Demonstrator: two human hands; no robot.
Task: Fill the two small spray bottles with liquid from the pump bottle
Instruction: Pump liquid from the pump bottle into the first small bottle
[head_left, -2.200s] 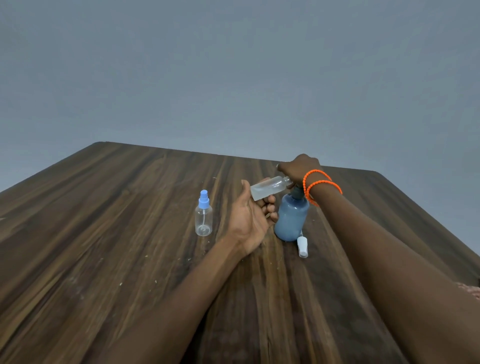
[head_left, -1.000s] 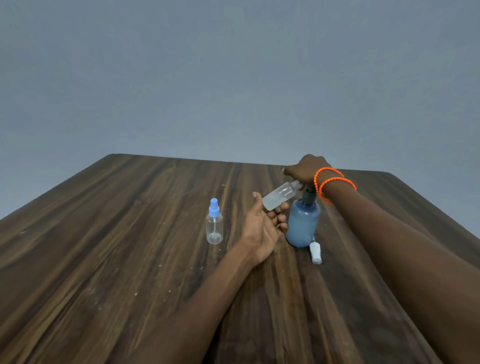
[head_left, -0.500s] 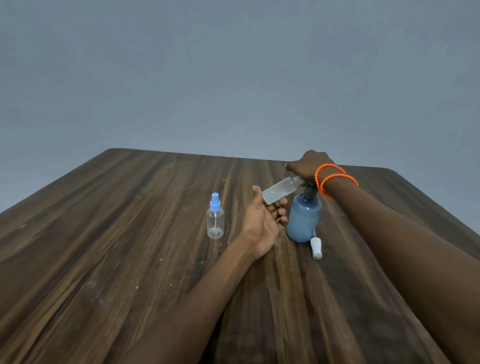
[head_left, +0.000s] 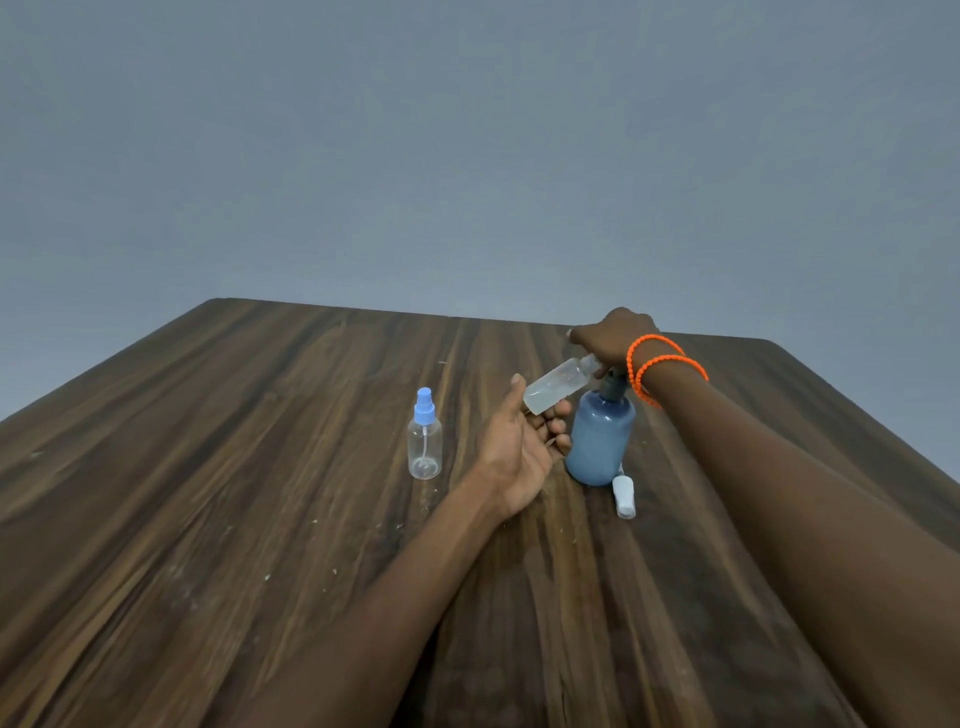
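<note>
My left hand (head_left: 522, 449) holds an uncapped clear spray bottle (head_left: 556, 387) tilted, its mouth up against the pump head of the blue pump bottle (head_left: 600, 441). My right hand (head_left: 610, 338), with orange bead bracelets at the wrist, rests on top of the pump head and hides it. The pump bottle stands upright on the wooden table (head_left: 260, 493). A second clear spray bottle (head_left: 425, 436) with a blue spray cap stands upright to the left of my left hand. A white spray cap (head_left: 623, 496) lies on the table at the foot of the pump bottle.
The dark wooden table ends at a far edge just behind my right hand and at a right edge (head_left: 883, 441) running down the frame. A plain grey wall lies behind it. Small pale crumbs dot the table surface near my left forearm.
Both hands and the bottles keep their pose. The view has shifted slightly, and the tilted bottle stays at the pump head under my right hand.
</note>
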